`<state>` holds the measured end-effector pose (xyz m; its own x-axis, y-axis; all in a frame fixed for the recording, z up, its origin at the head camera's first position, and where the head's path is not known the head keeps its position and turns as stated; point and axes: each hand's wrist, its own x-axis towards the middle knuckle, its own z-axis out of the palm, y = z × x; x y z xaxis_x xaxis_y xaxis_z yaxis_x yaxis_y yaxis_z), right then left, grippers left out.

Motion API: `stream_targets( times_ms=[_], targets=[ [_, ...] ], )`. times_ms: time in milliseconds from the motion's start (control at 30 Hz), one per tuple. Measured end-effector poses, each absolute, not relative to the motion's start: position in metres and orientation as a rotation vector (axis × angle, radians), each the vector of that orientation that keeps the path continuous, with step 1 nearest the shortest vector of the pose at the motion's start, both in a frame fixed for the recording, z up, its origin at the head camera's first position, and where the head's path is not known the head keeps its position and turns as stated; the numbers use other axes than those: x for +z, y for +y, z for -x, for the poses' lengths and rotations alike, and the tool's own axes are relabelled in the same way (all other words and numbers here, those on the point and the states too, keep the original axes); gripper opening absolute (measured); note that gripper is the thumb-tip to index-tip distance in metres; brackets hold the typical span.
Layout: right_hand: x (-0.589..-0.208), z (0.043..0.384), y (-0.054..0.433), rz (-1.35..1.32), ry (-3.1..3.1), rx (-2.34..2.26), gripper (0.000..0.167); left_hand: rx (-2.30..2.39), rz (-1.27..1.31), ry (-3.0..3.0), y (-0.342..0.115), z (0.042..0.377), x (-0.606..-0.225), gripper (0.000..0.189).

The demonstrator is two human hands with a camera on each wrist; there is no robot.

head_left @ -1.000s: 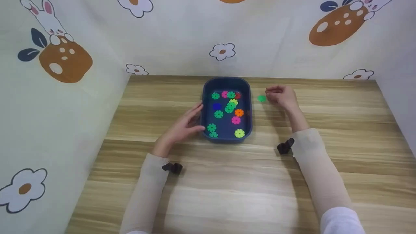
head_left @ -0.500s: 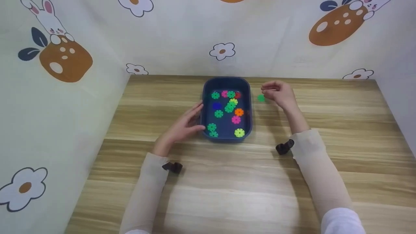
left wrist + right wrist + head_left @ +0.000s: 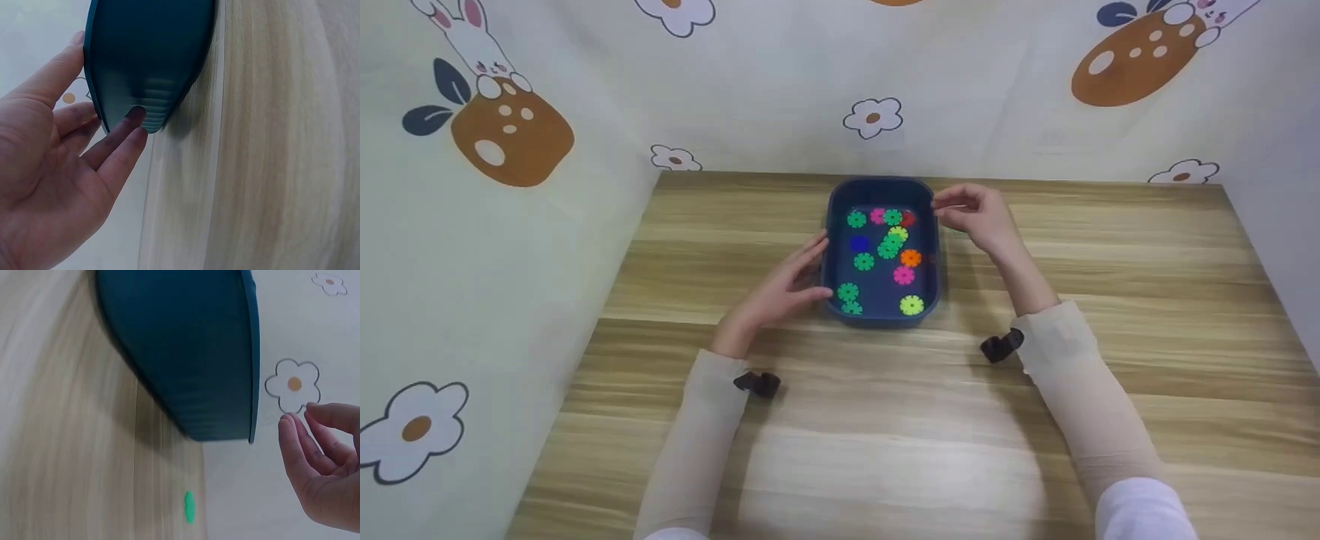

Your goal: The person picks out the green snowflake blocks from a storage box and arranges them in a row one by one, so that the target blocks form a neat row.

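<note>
A dark blue tray stands on the table, with several notched plastic discs inside, such as an orange one and a yellow one. My left hand rests against its left side, thumb and fingers spread, fingertips at the rim and wall. At the far right corner of the rim, my right hand hovers with its fingers bent. Its thumb and fingertips come close together in the right wrist view, and nothing shows between them. A green disc lies on the table, mostly hidden under this hand in the head view.
Inside the tray are also green, pink, red and blue discs, a few overlapping. A printed cloth wall rises behind the wooden table and along both sides. A small black device sticks out from the right cuff.
My right hand has moved left, from beside the green disc to the tray's right rim, passing over the disc. The left hand and the tray have stayed put.
</note>
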<state>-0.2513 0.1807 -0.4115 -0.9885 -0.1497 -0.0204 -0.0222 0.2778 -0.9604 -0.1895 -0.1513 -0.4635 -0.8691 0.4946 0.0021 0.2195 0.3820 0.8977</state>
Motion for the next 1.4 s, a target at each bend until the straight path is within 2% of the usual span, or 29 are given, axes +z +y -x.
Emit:
stream_targets(
  times_ms=[733, 1400],
  targets=[
    [-0.433, 0.229, 0.1, 0.493, 2.339, -1.584, 0.024, 1.475, -0.636, 2.396, -0.154, 0.189, -0.464, 0.078],
    [-0.457, 0.229, 0.086, 0.492, 2.266, -1.284, 0.033, 1.505, -0.641, 2.368, -0.152, 0.189, -0.466, 0.076]
  ],
)
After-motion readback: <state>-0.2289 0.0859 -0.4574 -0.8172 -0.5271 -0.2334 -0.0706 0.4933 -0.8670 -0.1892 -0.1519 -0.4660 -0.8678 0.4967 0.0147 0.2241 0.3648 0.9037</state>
